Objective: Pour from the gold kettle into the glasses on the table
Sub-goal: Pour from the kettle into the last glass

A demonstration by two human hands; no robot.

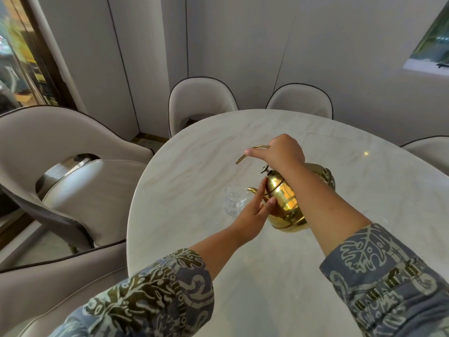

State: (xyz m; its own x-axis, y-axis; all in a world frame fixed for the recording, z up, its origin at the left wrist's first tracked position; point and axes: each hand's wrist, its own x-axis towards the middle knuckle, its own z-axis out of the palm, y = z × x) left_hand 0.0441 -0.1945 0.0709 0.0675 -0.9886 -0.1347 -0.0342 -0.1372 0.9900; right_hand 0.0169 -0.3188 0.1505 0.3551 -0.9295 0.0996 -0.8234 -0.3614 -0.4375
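Right hand (283, 152) grips the handle of the tilted kettle (286, 205); left hand (257, 210), fingers extended, steadies its body, spout over glass (234, 200).

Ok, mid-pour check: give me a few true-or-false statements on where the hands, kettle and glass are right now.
1. The right hand grips the gold kettle by its arched handle. True.
2. The kettle stands upright on the table. False: it is tipped, spout lowered toward the glass.
3. The left hand holds the glass. False: its fingers rest flat against the kettle's body, beside the spout.
4. The spout tip sits over the glass rim. True.
5. The glass is brim-full. False: it looks clear; no liquid level can be made out.
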